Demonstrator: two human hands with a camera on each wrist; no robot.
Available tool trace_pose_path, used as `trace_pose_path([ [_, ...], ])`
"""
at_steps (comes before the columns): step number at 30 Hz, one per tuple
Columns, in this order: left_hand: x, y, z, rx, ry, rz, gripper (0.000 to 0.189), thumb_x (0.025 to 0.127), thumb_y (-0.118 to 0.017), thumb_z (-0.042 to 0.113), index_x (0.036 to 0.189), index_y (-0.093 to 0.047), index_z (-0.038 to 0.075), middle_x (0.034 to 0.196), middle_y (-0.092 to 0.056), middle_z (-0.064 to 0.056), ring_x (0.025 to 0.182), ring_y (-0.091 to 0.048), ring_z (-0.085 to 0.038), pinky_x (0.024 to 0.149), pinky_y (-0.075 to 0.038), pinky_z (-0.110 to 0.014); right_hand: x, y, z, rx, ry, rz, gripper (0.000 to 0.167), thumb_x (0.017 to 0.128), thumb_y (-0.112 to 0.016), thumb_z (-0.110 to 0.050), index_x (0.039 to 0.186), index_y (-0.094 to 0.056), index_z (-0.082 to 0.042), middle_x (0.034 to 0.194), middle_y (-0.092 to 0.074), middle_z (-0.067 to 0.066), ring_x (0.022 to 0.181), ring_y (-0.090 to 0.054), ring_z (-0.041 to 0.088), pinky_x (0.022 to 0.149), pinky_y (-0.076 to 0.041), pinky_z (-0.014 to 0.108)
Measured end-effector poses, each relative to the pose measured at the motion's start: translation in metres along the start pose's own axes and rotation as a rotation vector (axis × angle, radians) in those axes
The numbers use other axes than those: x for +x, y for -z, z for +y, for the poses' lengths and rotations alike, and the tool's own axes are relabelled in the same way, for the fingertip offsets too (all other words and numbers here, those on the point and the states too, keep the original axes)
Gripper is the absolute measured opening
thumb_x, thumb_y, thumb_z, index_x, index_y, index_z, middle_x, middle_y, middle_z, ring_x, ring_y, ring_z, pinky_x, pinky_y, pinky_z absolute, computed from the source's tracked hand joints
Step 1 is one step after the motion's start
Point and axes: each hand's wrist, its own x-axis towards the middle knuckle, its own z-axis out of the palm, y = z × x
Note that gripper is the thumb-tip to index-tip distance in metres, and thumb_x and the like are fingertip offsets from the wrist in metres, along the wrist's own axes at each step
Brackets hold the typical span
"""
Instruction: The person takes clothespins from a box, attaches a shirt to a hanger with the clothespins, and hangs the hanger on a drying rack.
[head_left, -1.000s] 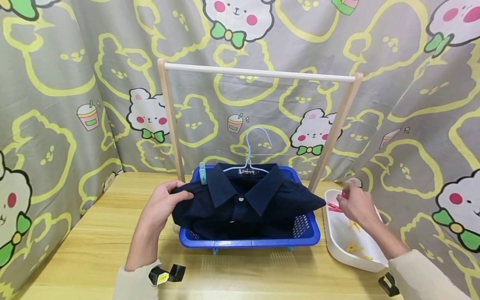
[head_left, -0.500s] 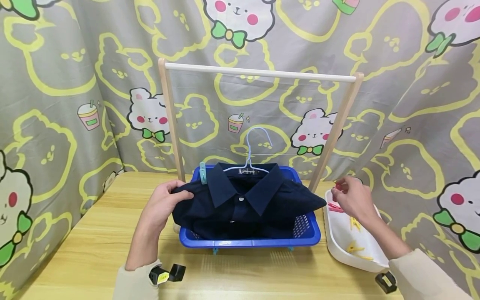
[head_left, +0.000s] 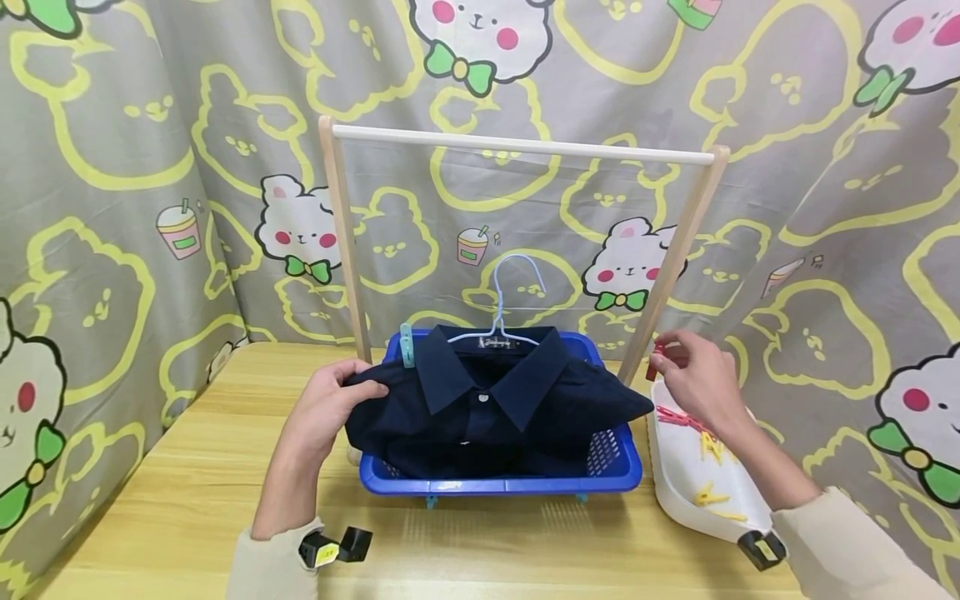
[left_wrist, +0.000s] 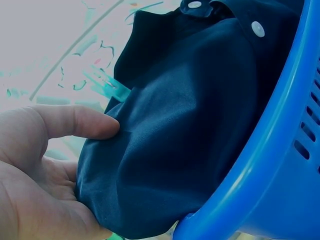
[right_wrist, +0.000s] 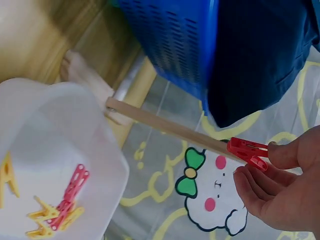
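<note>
A dark navy shirt (head_left: 495,417) lies in a blue basket (head_left: 501,485), with a light blue wire hanger (head_left: 498,310) inside its collar. My left hand (head_left: 321,410) pinches the shirt's left-side shoulder between thumb and fingers. Beside that grip, a teal clothespin (head_left: 407,346) is clipped near the collar. To the right of the basket, my right hand (head_left: 701,379) holds a red clothespin (right_wrist: 246,151) between thumb and fingers, above the far end of a white tray (head_left: 678,517). The shirt's other shoulder ends in a point near this hand, apart from the clothespin.
A wooden rack with a white crossbar (head_left: 525,145) stands behind and around the basket. Yellow clothespins (head_left: 708,497) and pink-red clothespins (head_left: 678,418) lie in the tray. The wooden table (head_left: 187,467) reaches back to a patterned curtain (head_left: 405,75).
My right hand has lifted from the tray and moved left and away from me, bringing the red clothespin nearer the shirt. The left hand keeps its grip in place.
</note>
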Motion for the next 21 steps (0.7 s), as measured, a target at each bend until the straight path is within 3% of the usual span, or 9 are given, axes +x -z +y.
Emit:
trace_pose_path([
  [11,0.000,0.000,0.001,0.017,-0.011,-0.002,0.012,0.090,-0.067,0.008,0.095,-0.063,-0.002,0.091,-0.054,-0.002,0.091,-0.053,-0.021,0.080,-0.047,-0.029,0.003,0.000,-0.018,0.057,0.047,0.089,0.028,0.101,-0.061,-0.016,0.122,-0.063,0.001,0.111,-0.071,0.028,0.105,-0.068,0.047,0.096,-0.041,0.064],
  [21,0.000,0.000,0.001,0.025,0.001,0.001,0.017,0.090,-0.067,0.008,0.100,-0.062,-0.006,0.092,-0.055,-0.003,0.092,-0.053,-0.022,0.080,-0.048,-0.029,0.002,0.003,-0.036,0.099,0.055,0.116,0.029,0.101,-0.062,-0.019,0.123,-0.064,-0.001,0.114,-0.071,0.026,0.105,-0.069,0.045,0.092,-0.049,0.060],
])
